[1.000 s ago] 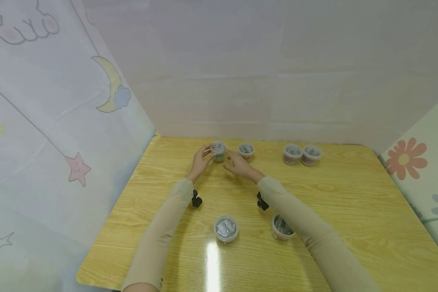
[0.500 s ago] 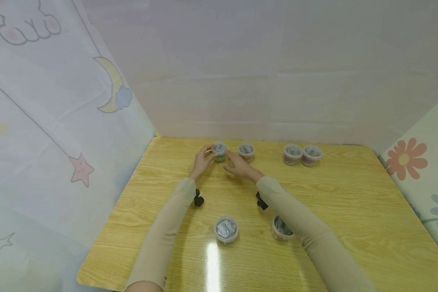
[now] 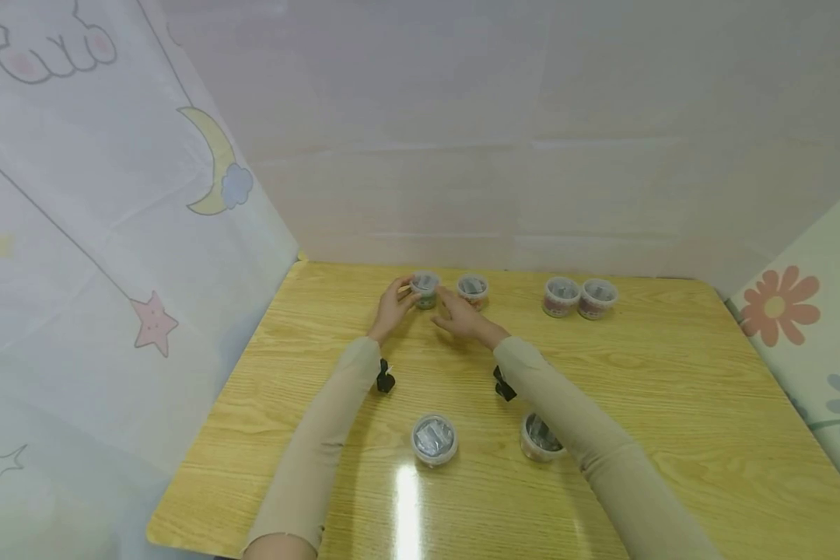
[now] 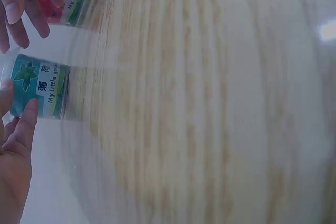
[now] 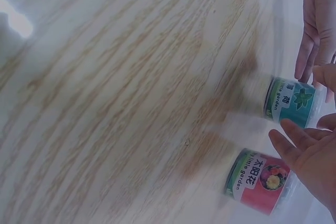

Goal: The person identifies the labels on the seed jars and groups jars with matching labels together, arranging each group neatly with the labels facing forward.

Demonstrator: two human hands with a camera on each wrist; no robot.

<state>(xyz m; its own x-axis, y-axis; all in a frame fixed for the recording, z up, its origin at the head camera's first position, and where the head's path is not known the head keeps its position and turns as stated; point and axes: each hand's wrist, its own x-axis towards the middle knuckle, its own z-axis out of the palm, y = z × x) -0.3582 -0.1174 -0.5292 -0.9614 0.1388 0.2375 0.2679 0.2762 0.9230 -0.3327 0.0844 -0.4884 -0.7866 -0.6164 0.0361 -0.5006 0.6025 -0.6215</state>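
Note:
A clear-lidded plastic tub with a green leaf label [image 3: 425, 289] stands upright at the back of the wooden table, also seen in the left wrist view as the green tub [image 4: 39, 86]. My left hand [image 3: 393, 306] holds it from its left side, thumb and fingers about its wall. On the other side, my right hand [image 3: 464, 316] has its fingers extended, fingertips right at the green tub's edge. Just right of that is a tub with a red flower label [image 5: 259, 181], partly covered by the right hand in the head view.
Two purplish tubs, one [image 3: 561, 296] left of the other [image 3: 597, 299], stand side by side at the back right. Nearer the front are a tub [image 3: 434, 440] and another tub [image 3: 540, 437] partly behind the right sleeve. A pale printed cloth [image 3: 420, 155] rises behind the table [image 3: 672, 404].
The green tub and my left hand have moved slightly to the right, closer to the red-labelled tub. My right hand has stayed nearly in place.

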